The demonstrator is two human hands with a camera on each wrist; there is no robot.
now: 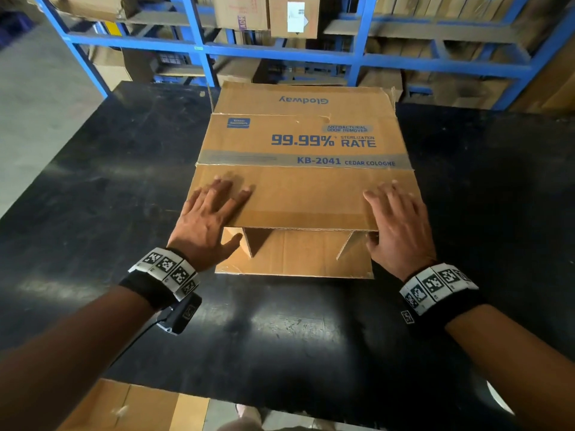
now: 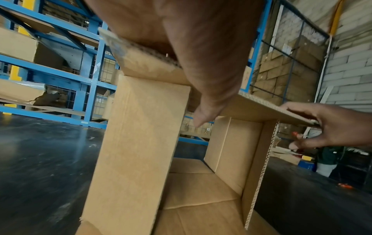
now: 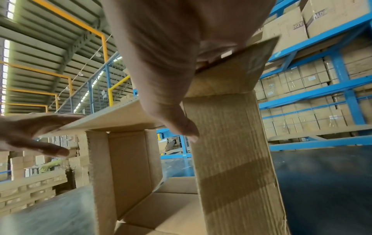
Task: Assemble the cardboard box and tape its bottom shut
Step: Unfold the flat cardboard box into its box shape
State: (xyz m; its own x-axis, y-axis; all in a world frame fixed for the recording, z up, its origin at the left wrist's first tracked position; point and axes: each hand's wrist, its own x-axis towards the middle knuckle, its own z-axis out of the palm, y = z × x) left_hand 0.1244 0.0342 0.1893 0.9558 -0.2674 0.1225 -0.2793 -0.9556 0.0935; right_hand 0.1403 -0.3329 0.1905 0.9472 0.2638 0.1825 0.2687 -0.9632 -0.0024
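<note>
Corrugated brown cardboard box [image 1: 298, 169] on scuffed black table [image 1: 93, 188]; left hand [image 1: 208, 219] and right hand [image 1: 401, 222] press flat, fingers spread, on near flap.

Cardboard box [image 1: 298, 144] on black table [image 1: 93, 188], left hand [image 1: 208, 219], right hand [image 1: 401, 222] flat atop

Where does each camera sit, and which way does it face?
Head: above, looking down at the brown cardboard box on the black table; both hands and forearms show.
Left wrist: under the left hand, looking into the box's open end.
Right wrist: under the right hand, likewise.
Each wrist view shows the other hand.
</note>
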